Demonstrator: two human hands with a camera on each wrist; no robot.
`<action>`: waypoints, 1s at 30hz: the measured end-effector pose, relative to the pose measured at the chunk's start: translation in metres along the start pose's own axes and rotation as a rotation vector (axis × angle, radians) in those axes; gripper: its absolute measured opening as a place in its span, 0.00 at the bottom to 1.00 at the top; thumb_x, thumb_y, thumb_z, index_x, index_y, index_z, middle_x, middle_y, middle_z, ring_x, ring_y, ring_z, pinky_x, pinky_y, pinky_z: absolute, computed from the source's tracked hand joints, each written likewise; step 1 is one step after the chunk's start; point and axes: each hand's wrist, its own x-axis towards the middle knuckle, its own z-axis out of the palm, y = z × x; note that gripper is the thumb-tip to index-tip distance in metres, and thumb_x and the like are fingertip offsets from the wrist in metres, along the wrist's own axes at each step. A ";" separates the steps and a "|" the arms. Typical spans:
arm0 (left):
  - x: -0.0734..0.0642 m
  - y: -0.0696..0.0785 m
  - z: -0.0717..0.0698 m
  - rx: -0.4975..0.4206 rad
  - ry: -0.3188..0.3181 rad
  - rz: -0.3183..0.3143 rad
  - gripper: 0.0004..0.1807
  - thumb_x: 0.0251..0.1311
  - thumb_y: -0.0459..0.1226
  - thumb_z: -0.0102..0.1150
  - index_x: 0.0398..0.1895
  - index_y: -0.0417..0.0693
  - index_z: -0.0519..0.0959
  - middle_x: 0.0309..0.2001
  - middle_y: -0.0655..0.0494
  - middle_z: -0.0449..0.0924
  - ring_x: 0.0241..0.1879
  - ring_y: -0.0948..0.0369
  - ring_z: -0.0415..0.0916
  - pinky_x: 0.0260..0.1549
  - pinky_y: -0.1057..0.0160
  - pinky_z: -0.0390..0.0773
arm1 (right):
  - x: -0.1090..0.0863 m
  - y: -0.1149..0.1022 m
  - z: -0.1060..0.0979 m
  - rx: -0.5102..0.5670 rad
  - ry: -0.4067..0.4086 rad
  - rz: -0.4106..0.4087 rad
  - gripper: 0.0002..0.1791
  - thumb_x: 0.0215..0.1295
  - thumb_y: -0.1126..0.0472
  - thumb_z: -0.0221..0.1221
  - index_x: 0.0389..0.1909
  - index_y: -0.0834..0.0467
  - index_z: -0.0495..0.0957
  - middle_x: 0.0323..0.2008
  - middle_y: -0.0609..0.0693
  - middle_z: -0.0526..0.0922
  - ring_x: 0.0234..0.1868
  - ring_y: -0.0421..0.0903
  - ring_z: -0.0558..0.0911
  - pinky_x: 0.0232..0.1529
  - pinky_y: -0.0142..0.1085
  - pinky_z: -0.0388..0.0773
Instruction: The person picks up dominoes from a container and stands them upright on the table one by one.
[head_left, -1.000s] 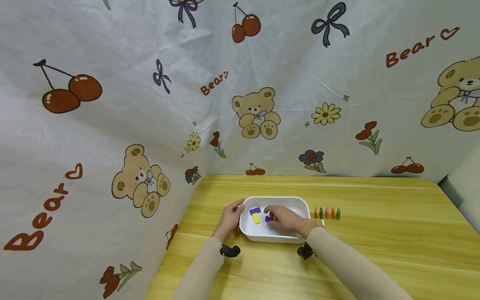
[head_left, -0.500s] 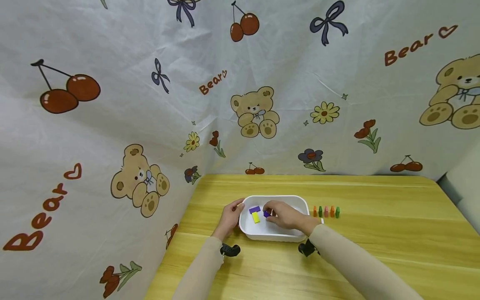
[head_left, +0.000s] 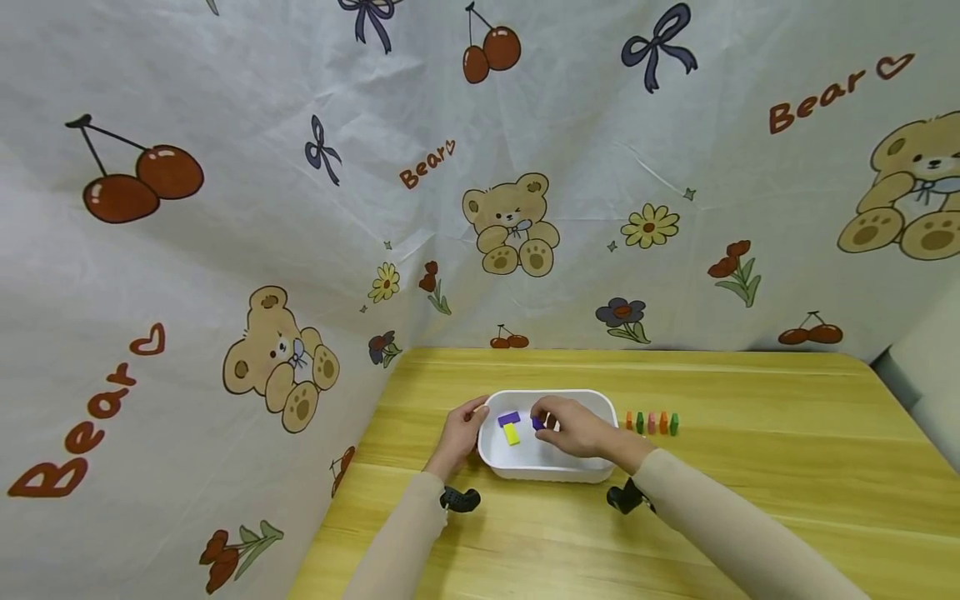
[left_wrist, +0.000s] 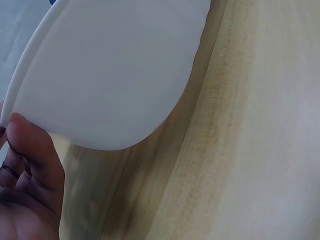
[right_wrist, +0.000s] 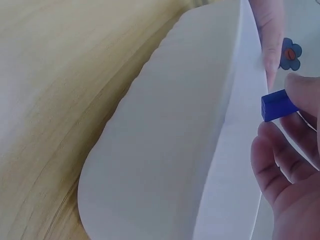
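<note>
A white plastic tub stands on the wooden table. Its left rim is pinched by my left hand; in the left wrist view the thumb presses the rim's outer side. Over the tub, my right hand pinches a small purple block between thumb and fingers. That block looks blue in the right wrist view, held above rim level. On the tub's floor, at left, lie another purple block and a yellow block touching or nearly touching it.
Right of the tub stands a row of several small upright blocks, among them an orange one, a pink one and a green one. A patterned cloth hangs behind the table and along its left side.
My right hand has raised the purple block a little from near the tub's floor and drawn slightly to the right. The left hand has stayed on the rim.
</note>
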 end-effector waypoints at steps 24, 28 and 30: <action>-0.001 0.003 0.000 0.008 0.012 -0.005 0.20 0.75 0.45 0.57 0.67 0.57 0.80 0.37 0.52 0.74 0.28 0.63 0.72 0.21 0.69 0.75 | -0.038 -0.004 -0.020 0.118 0.076 0.014 0.09 0.70 0.63 0.65 0.46 0.55 0.77 0.40 0.45 0.82 0.42 0.42 0.81 0.38 0.32 0.79; 0.000 0.001 0.001 0.005 0.010 -0.012 0.20 0.75 0.45 0.57 0.67 0.58 0.80 0.38 0.50 0.75 0.30 0.62 0.72 0.22 0.69 0.76 | -0.045 -0.003 -0.023 0.142 0.076 0.033 0.09 0.70 0.63 0.65 0.47 0.54 0.77 0.40 0.45 0.82 0.42 0.42 0.81 0.38 0.32 0.80; 0.000 0.000 0.001 0.007 0.008 -0.011 0.20 0.75 0.46 0.57 0.67 0.58 0.80 0.39 0.49 0.75 0.31 0.62 0.72 0.22 0.68 0.76 | -0.048 -0.002 -0.025 0.151 0.078 0.045 0.09 0.70 0.63 0.65 0.47 0.54 0.77 0.41 0.46 0.82 0.42 0.42 0.81 0.39 0.32 0.80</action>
